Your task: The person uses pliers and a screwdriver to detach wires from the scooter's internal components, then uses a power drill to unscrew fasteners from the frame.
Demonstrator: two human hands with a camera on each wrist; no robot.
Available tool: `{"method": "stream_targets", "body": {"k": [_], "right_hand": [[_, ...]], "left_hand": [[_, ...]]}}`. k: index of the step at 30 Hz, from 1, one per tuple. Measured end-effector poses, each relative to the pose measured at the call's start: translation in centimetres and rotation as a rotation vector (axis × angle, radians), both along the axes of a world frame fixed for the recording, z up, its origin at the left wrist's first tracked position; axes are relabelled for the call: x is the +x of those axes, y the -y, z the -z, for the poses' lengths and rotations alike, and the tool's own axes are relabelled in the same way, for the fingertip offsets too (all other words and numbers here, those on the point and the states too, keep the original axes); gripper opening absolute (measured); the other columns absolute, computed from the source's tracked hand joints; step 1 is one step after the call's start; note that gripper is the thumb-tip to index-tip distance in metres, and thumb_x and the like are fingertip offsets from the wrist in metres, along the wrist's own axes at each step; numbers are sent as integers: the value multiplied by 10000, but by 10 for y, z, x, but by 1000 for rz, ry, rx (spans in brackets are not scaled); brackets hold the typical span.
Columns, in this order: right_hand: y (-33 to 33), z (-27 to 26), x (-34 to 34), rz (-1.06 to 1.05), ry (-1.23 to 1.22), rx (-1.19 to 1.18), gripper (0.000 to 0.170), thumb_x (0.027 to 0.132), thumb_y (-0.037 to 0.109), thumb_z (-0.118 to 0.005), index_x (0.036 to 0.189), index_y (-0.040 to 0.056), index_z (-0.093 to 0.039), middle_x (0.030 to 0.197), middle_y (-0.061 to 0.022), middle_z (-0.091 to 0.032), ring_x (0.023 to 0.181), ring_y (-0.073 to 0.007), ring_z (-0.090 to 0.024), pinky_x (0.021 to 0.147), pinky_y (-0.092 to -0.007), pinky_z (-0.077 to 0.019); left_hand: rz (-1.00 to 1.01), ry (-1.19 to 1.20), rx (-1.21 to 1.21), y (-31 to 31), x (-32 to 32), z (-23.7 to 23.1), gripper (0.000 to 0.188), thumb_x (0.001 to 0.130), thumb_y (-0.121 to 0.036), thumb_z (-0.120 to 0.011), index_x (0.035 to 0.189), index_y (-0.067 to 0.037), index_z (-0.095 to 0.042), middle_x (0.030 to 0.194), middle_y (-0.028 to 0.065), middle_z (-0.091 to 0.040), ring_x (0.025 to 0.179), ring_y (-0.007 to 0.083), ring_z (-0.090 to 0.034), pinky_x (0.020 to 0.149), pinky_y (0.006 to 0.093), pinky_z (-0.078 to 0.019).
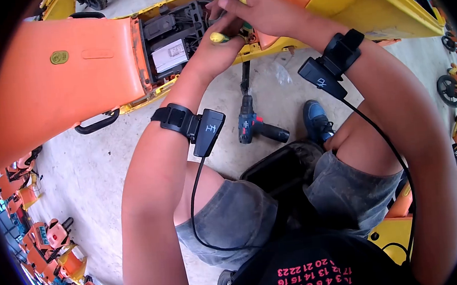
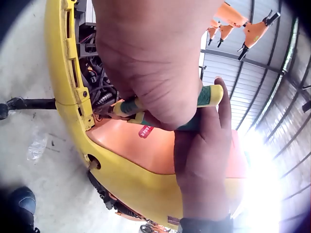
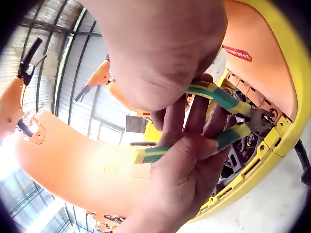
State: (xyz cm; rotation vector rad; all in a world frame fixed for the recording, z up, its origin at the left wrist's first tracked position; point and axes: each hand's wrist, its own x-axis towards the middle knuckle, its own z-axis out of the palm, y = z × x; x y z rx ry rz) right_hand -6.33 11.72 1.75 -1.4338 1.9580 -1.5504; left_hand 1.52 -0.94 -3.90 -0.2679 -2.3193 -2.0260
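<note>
A pair of pliers (image 3: 224, 99) with green and yellow handles has its metal head (image 3: 260, 120) at the yellow edge of an orange and yellow scooter body (image 1: 69, 63). My left hand (image 1: 216, 53) grips one handle, whose yellow end (image 1: 219, 37) sticks out past the thumb. Around the other handle is my right hand (image 1: 256, 8), close above the left. In the right wrist view the left fingers (image 3: 197, 114) reach across between the handles. Beside the hands, an open bay holds dark wiring (image 2: 99, 85) and a silver box (image 1: 169, 55). What the plier tips bite on cannot be told.
A cordless drill (image 1: 247, 122) lies on the concrete floor below the hands, near a black stand leg (image 1: 246, 75) and a clear plastic bag (image 1: 283, 74). A shoe (image 1: 318, 120) is at the right. More orange scooters (image 1: 39, 235) line the left side.
</note>
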Motion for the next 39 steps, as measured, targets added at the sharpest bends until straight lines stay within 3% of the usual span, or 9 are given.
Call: {"method": "stream_targets", "body": {"k": [8,14,15,17,20,26,30,36,39], "right_hand": [[-22,-19,-7,186,-108,133,303,1002,135,-445,1280,28,-500,927,-148,-677,856,-231,-662,804,-342,-522],[-21,-15,-1,250,-506,290,315,1018,182,-439,1310,95,-517,1032,-169,-674,904,-277,-695,803,-350,-543],[-29,-20,-3,255,-502,290,315,1018,182,-439,1310,95,-517,1032,-169,-674,904,-277,-695,803,-350,-543],[-44,-60,8,56,-38,467,400,949,160,-532,1344,125,-477,955,-194,-658,818,-327,-667,708,-412,-534],[-24,5,-20,296,-382,198,300,1008,220,-454,1268,116,-565,1020,-171,-689,903,-313,-682,812,-369,-534],[-31,0,-14,283,-403,187,289,1002,226,-474,1251,116,-569,1001,-170,-692,890,-311,-685,806,-372,-538],[-23,-5,1,276,-150,173,295,1010,218,-460,1269,100,-541,1002,-119,-692,927,-268,-681,822,-370,-531],[-19,2,0,297,-172,177,300,1019,222,-449,1272,78,-524,1017,-129,-688,921,-254,-682,801,-351,-543],[-27,-5,5,363,-31,137,337,1021,235,-434,1316,88,-502,1033,-84,-697,859,-164,-679,769,-316,-557]], "left_hand": [[55,-141,127,-8,4,11,809,760,160,-362,1519,-105,-274,1532,90,-340,1426,247,-314,1129,303,-269],[14,-120,39,-7,8,13,788,770,146,-391,1511,-97,-285,1459,139,-448,1356,245,-432,1102,297,-306],[4,-124,27,-7,6,14,785,767,143,-399,1507,-96,-296,1447,140,-463,1345,241,-446,1092,296,-318],[2,-130,15,-11,5,10,782,765,140,-407,1504,-94,-306,1435,141,-478,1334,236,-459,1082,294,-331],[-26,-90,75,-17,3,5,774,760,135,-417,1496,-86,-325,1413,143,-501,1315,235,-480,1059,290,-357],[-4,-63,88,-13,1,9,786,741,140,-416,1494,-54,-306,1423,155,-481,1308,251,-488,1077,294,-337],[-6,-76,187,-5,-1,17,804,720,168,-377,1484,-51,-255,1432,174,-447,1326,286,-464,1099,339,-332],[-55,-47,182,-14,-2,8,774,725,171,-385,1455,-54,-262,1386,158,-474,1289,270,-487,1075,364,-368],[28,-94,132,-13,-10,11,734,746,157,-406,1446,-42,-309,1371,122,-497,1286,234,-483,1080,355,-364]]}}
